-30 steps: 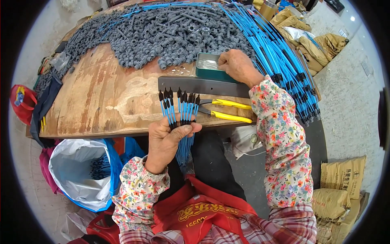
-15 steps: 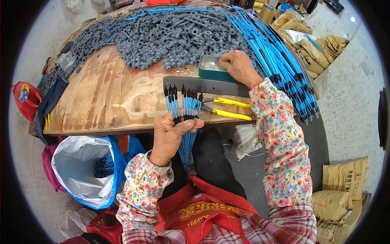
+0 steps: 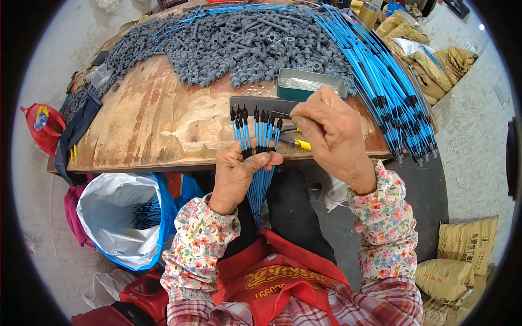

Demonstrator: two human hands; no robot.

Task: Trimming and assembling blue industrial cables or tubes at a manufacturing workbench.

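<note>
My left hand [image 3: 234,173] is closed around a bundle of thin blue rods [image 3: 259,193], black-tipped and fanned upward above the thumb. Their lower ends run down between my knees. Just right of the black tips, my right hand [image 3: 340,138] pinches a short thin pin [image 3: 281,113] between thumb and fingertips. Behind that hand stands a green rectangular tin [image 3: 298,94] with many fine pale pins in it. Yellow-handled pliers [image 3: 302,144] lie on the table, partly hidden by my right hand. A flat grey bar [image 3: 246,101] lies in front of the tin.
Grey plastic fittings [image 3: 234,46] are heaped across the back of the wooden table [image 3: 130,125]. More blue rods [image 3: 375,76] lie along its right side. At lower left, an open white-lined bag [image 3: 106,212] holds black-tipped rods. Brown sacks [image 3: 446,277] sit on the right.
My right hand has come away from the tin toward the rod tips, with a thin pin now showing in its fingers. My left hand still holds the bundle. The whole view has shifted slightly.
</note>
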